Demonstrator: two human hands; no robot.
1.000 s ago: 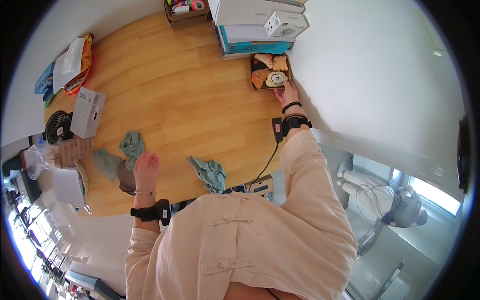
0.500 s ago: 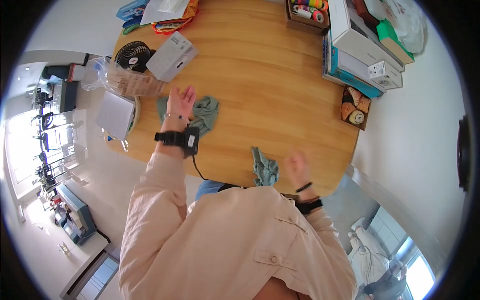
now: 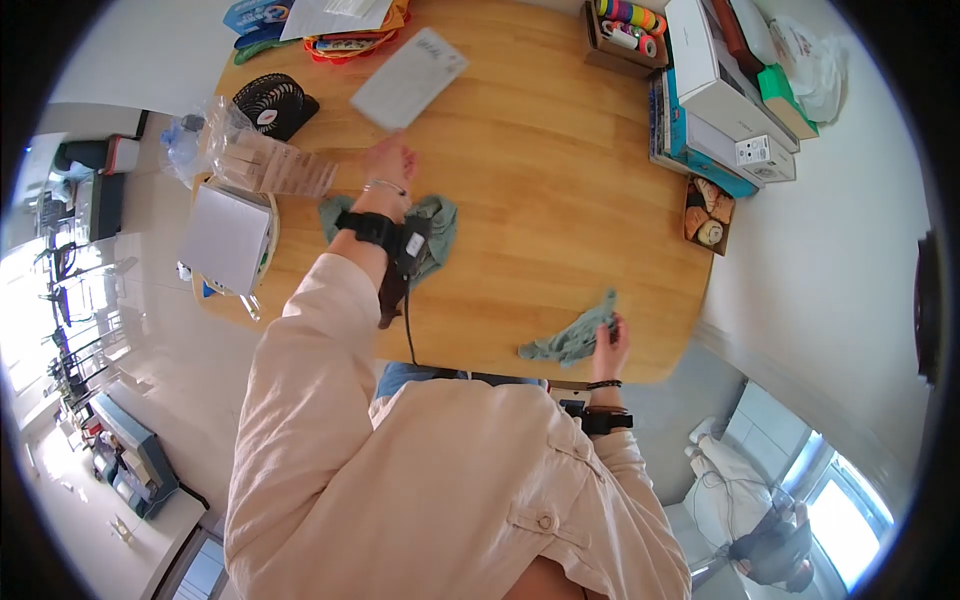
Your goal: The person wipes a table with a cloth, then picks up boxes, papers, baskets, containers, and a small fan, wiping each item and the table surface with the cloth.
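My right hand [image 3: 611,346] pinches the right end of a small grey-green cloth [image 3: 568,342] near the table's front edge; the cloth is stretched out to the left of the fingers. My left hand [image 3: 390,160] is at the near corner of a white box [image 3: 410,78], blurred, so its finger pose and any contact are unclear. Beneath the left wrist lies a larger crumpled grey-green cloth [image 3: 440,235], partly covered by the strapped wrist device. Some dark brown fabric [image 3: 391,300] shows just below that device.
Left of my left hand are a black fan [image 3: 272,105], a plastic-wrapped pack [image 3: 270,165] and white paper [image 3: 228,237]. At right stand boxes and books [image 3: 700,130], a tray of pastry-like items [image 3: 708,212] and a box of tape rolls [image 3: 625,40]. A person sits lower right.
The white box has moved away from me and to the right, beside the fan no longer. My left hand has moved forward. My right hand has taken hold of the small cloth and spread it rightward.
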